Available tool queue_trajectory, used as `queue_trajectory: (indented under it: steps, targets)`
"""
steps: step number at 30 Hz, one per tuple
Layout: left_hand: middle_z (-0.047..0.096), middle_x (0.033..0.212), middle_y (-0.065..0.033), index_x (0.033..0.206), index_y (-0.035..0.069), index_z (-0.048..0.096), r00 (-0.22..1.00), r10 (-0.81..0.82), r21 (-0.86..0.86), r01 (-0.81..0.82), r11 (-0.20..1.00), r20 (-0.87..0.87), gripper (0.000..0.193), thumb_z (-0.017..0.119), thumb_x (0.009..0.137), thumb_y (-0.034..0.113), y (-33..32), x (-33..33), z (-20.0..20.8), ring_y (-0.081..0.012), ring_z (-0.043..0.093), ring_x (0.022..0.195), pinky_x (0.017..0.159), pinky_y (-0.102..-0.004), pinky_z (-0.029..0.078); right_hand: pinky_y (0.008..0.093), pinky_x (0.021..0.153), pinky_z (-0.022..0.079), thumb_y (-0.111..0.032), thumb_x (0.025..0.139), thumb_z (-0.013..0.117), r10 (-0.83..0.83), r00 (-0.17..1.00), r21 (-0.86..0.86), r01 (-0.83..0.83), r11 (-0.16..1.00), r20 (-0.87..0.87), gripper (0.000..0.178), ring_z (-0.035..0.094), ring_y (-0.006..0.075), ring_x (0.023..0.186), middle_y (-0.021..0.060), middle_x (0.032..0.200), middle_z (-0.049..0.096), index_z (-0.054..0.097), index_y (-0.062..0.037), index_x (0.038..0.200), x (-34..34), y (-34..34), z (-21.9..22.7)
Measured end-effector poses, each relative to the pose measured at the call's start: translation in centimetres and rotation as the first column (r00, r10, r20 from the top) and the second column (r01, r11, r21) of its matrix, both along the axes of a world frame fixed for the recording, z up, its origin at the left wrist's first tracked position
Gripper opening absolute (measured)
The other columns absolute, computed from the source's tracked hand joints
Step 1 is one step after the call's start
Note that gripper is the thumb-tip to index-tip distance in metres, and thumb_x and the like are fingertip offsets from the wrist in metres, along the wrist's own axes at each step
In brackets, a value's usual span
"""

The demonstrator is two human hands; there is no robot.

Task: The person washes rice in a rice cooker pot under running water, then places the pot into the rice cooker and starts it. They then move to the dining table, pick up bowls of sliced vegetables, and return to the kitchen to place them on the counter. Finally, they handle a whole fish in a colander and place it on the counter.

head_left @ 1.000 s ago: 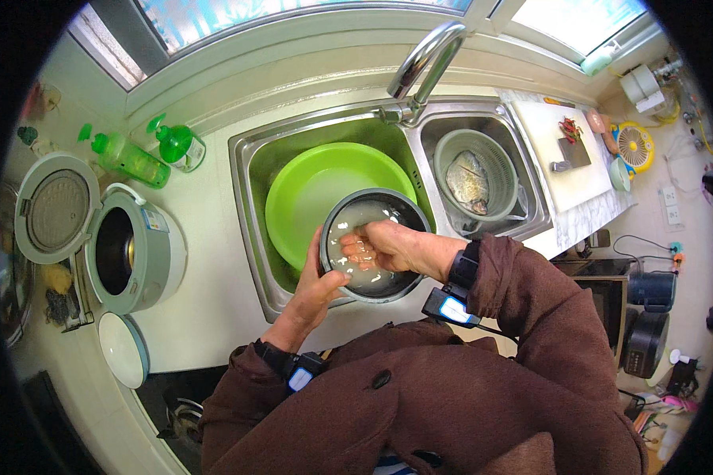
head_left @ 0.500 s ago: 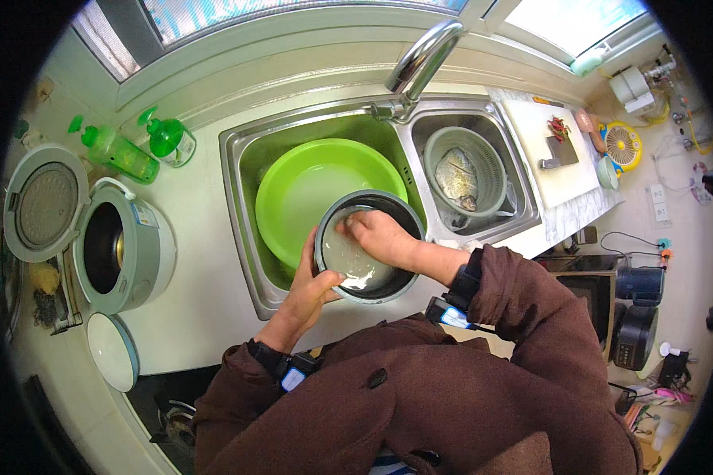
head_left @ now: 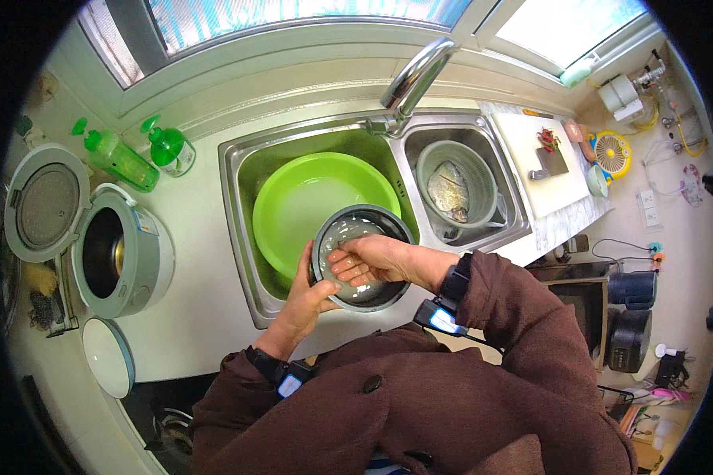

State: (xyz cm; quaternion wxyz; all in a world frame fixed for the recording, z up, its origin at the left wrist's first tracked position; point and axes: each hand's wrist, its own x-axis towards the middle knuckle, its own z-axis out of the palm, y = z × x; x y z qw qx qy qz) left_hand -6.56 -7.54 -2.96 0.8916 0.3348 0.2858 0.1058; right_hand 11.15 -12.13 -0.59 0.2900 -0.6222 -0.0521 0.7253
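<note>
Gripping the round dark-grey metal pot at eight o'clock, the left hand holds it toward five o'clock of the round green plastic basin; the right hand has turned palm-up, fingers loosely open, apparently mid-swish.

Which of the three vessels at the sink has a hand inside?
The dark pot: the left hand grips its rim, the right hand is inside. The green basin holds cloudy liquid, the grey basket a fish; no hand in either.
</note>
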Motion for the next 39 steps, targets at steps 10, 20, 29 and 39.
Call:
queue_trajectory:
  steps: [10, 20, 29, 39]
  targets:
    - [0.036, 0.135, -0.0129, 0.148, 0.013, 0.007, 0.999, 0.000, 0.040, -0.002, 0.999, 0.041, 0.089, 0.056, 0.073, 0.006, -0.1, -0.7, 0.3, -0.0255, 0.046, 0.117, 0.086, -0.0428, 0.050, 0.0297, 0.064, 0.054, -0.025, 0.098, 0.036, -0.154, 0.982, -0.089, 0.145, 0.985, -0.108, 0.029, 0.065, 0.0181, 0.076, 0.0057, 0.089, 0.066, 0.059, -0.0070, 0.100, -0.2, 0.0, -3.7]
    - [0.037, 0.134, -0.0145, 0.148, 0.011, 0.004, 0.998, -0.011, 0.023, 0.009, 1.000, 0.057, 0.091, 0.056, 0.074, 0.006, 0.0, -1.3, -0.4, -0.0254, 0.051, 0.110, 0.081, -0.0419, 0.053, 0.0328, 0.072, 0.052, -0.019, 0.093, 0.041, -0.088, 0.996, -0.011, 0.088, 0.996, 0.030, 0.027, 0.063, 0.0196, 0.080, 0.0099, 0.092, 0.065, 0.059, -0.0022, 0.106, -1.3, -0.3, -3.1]
    - [0.035, 0.134, -0.0162, 0.148, 0.014, -0.001, 1.000, 0.011, 0.015, -0.010, 1.000, -0.027, 0.096, 0.059, 0.073, 0.012, 0.6, -1.3, -0.6, -0.0276, 0.051, 0.109, 0.078, -0.0462, 0.054, 0.0285, 0.071, 0.049, -0.026, 0.097, 0.043, -0.028, 0.822, 0.467, -0.295, 0.833, 0.569, 0.038, 0.060, 0.0145, 0.073, 0.0082, 0.080, 0.066, 0.065, 0.0041, 0.091, -0.4, -1.3, 6.9]
    - [0.041, 0.129, -0.0132, 0.147, 0.022, 0.001, 0.995, 0.085, -0.001, -0.085, 0.996, -0.060, 0.088, 0.054, 0.077, 0.012, 0.8, 0.9, 0.1, -0.0275, 0.050, 0.110, 0.081, -0.0512, 0.054, 0.0327, 0.079, 0.049, -0.023, 0.092, 0.053, -0.054, 0.471, 0.425, -0.733, 0.530, 0.880, 0.029, 0.064, 0.0232, 0.090, 0.0148, 0.098, 0.066, 0.064, 0.0001, 0.104, 1.0, -1.1, 10.1]
